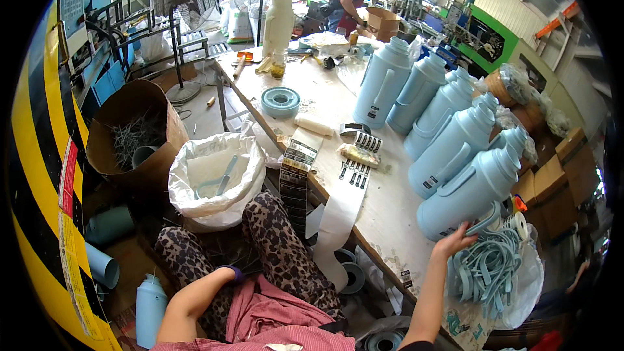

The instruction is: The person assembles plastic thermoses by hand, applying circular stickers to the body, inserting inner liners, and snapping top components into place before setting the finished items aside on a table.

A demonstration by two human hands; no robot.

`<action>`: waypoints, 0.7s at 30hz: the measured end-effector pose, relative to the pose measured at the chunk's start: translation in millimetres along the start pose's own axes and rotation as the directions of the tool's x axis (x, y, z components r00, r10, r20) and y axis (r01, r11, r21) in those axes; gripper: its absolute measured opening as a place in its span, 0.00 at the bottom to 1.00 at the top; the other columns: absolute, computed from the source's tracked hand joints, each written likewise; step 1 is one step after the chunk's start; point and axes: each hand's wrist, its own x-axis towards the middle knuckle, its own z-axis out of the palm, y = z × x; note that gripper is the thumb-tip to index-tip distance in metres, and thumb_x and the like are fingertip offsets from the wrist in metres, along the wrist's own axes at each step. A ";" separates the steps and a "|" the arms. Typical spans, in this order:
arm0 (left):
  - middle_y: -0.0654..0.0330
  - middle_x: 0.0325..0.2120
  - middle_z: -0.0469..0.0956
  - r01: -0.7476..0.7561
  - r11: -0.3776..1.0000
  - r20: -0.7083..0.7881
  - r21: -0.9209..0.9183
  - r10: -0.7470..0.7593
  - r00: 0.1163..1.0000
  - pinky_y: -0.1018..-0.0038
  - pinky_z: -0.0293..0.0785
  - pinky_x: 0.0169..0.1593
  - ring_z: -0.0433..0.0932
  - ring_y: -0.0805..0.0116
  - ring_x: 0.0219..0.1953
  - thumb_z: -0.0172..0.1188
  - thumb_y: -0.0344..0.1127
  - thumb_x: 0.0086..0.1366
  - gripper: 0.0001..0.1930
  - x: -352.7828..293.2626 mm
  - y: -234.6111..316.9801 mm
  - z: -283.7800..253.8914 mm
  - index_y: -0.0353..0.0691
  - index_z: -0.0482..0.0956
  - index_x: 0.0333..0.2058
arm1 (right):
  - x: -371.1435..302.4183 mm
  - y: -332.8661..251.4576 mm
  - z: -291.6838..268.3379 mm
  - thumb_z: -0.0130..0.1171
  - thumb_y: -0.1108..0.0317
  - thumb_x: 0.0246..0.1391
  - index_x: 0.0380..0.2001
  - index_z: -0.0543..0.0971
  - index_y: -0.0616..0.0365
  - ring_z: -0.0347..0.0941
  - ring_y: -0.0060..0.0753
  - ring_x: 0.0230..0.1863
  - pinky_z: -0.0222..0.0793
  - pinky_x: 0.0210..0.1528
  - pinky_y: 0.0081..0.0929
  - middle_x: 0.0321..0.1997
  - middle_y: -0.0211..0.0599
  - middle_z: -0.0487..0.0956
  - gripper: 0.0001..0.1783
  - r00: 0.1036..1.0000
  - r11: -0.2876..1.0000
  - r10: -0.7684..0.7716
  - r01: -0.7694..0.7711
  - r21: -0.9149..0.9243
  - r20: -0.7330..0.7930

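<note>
At four o'clock the right hand (456, 240) clamps a blue handle (485, 223), hemmed in by blue flasks (465, 198) toward three and heaped handles (484, 274) just beyond; the left hand's (233, 275) grip, at seven, I cannot tell.
</note>
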 end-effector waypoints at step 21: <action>0.58 0.56 0.76 -0.823 0.272 -0.594 -0.499 -0.799 0.096 0.75 0.71 0.60 0.76 0.69 0.55 0.53 0.29 0.73 0.20 -390.9 51.9 -15.4 0.32 0.72 0.62 | -379.5 -91.1 111.6 0.64 0.64 0.58 0.52 0.77 0.56 0.76 0.49 0.52 0.67 0.61 0.53 0.46 0.46 0.81 0.20 -0.212 0.810 -0.368 0.405 0.424 0.905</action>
